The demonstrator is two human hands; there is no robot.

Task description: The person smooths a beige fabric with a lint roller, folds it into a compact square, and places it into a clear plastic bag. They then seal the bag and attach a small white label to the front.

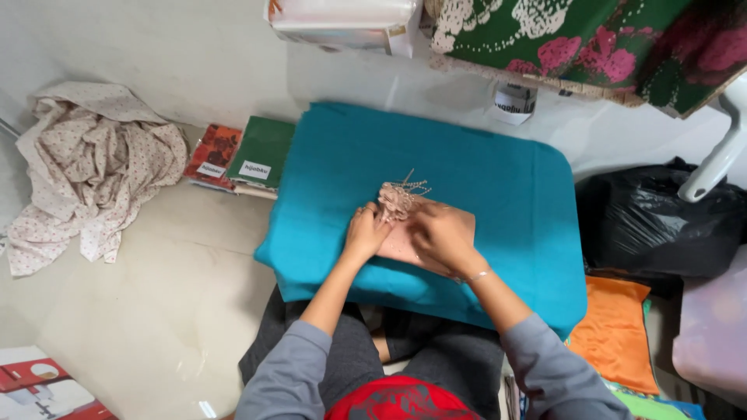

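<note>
Here, in the head view, two flat packages lie side by side on the pale floor (156,311) left of the teal cloth (482,194): a reddish-brown patterned packet (214,152) and a green packet (263,148), each bearing a small white rectangular label near its lower edge. At the top, a clear plastic-wrapped white package (342,22) sits beside a green fabric with pink flowers (591,43), and a small white tag with dark print (513,103) hangs just under that fabric's edge. A red and white box (39,385) shows in the lower left corner. The teal cloth is spread over a rounded desk, its left and right edges bare, with open floor to the left before a crumpled cream floral cloth (85,167); the right side is crowded by a black plastic bag (661,222) and an orange folded cloth (615,330). Near the middle of the teal cloth lies a pale pink fabric piece (398,243) topped with a beaded tassel cluster (398,196), whose thin strands fan upward. The left hand (366,232) pinches the cluster's lower edge, its grip closed on it; the right hand (442,237) presses flat over the pink fabric, fingers curled down.
</note>
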